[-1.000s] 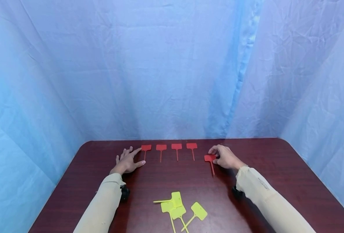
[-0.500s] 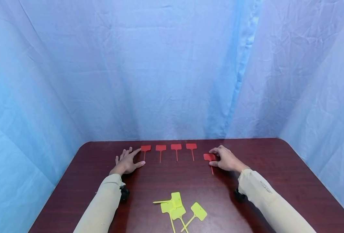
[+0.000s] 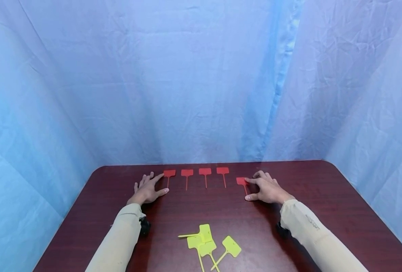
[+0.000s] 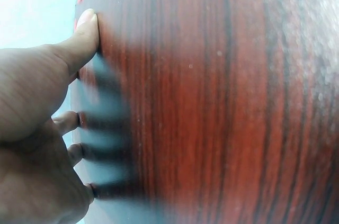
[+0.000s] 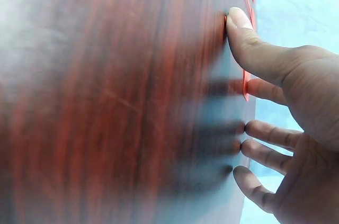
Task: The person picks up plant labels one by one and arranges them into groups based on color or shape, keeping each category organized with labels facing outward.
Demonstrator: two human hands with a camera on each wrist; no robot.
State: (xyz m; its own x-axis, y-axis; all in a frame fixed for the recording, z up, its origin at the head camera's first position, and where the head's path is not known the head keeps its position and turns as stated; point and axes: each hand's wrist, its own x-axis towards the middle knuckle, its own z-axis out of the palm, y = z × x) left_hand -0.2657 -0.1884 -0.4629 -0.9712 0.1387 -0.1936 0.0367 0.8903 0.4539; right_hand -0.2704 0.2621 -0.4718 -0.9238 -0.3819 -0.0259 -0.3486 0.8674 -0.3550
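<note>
Several red T-shaped plant labels lie flat in a row near the table's far edge, stems toward me. My left hand (image 3: 148,190) rests spread beside the leftmost red label (image 3: 169,173), its index fingertip right at the label's left edge and its thumb by the stem's end. At the row's right end my right hand (image 3: 268,189) is spread over the rightmost red label (image 3: 241,181). Its index fingertip touches the label's head and its thumb is at the lower end of the stem. In the right wrist view the thumb (image 5: 249,41) and other fingertips touch the tabletop.
Several yellow plant labels (image 3: 206,247) lie in a loose, overlapping pile at the table's near middle, with one yellow label (image 3: 231,247) angled at their right. Other red labels (image 3: 205,171) lie between my hands. A light blue curtain (image 3: 201,94) hangs behind the dark wood table (image 3: 173,215).
My right hand has let the rightmost red label out of its pinch and spread its fingers on it. That label has shifted slightly left and away from me. The left hand has stayed put.
</note>
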